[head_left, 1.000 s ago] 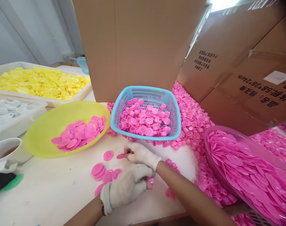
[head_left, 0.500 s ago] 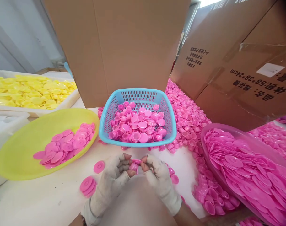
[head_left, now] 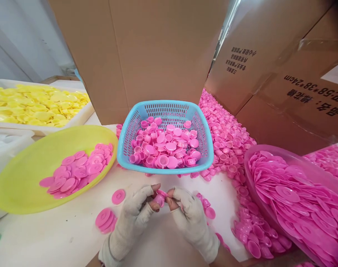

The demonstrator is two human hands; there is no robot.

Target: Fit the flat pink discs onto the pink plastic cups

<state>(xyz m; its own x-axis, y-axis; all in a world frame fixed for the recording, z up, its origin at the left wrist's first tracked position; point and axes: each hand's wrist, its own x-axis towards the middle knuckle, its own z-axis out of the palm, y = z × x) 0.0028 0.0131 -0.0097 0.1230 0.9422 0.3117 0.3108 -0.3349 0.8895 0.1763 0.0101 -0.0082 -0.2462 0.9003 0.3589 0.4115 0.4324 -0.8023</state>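
Observation:
In front of the basket, my left hand (head_left: 134, 217), in a pale fingerless glove, pinches a small pink toy cup (head_left: 159, 200). A pink saucer-like disc (head_left: 162, 193) lies tilted against the cup. My right hand (head_left: 191, 215), gloved alike, grips the right side of the disc with thumb and fingers. Fingertips partly hide where cup and disc meet. Left of my left hand lie a small stack of pink discs (head_left: 105, 219) and a single pink disc (head_left: 118, 196). Several loose pink cups (head_left: 206, 205) lie just beyond my right hand.
A blue basket (head_left: 164, 171) holds pink cups and discs. A yellow bowl (head_left: 21, 185) with pink discs stands left; a pink basin (head_left: 250, 174) full of discs stands right. Cups are heaped (head_left: 227, 141) beside cardboard boxes (head_left: 146, 48). Yellow pieces fill a white tray (head_left: 74, 120).
Both hands stay at nearly the same place with the cup and disc, the disc now tilted more toward the right. The view has shifted slightly.

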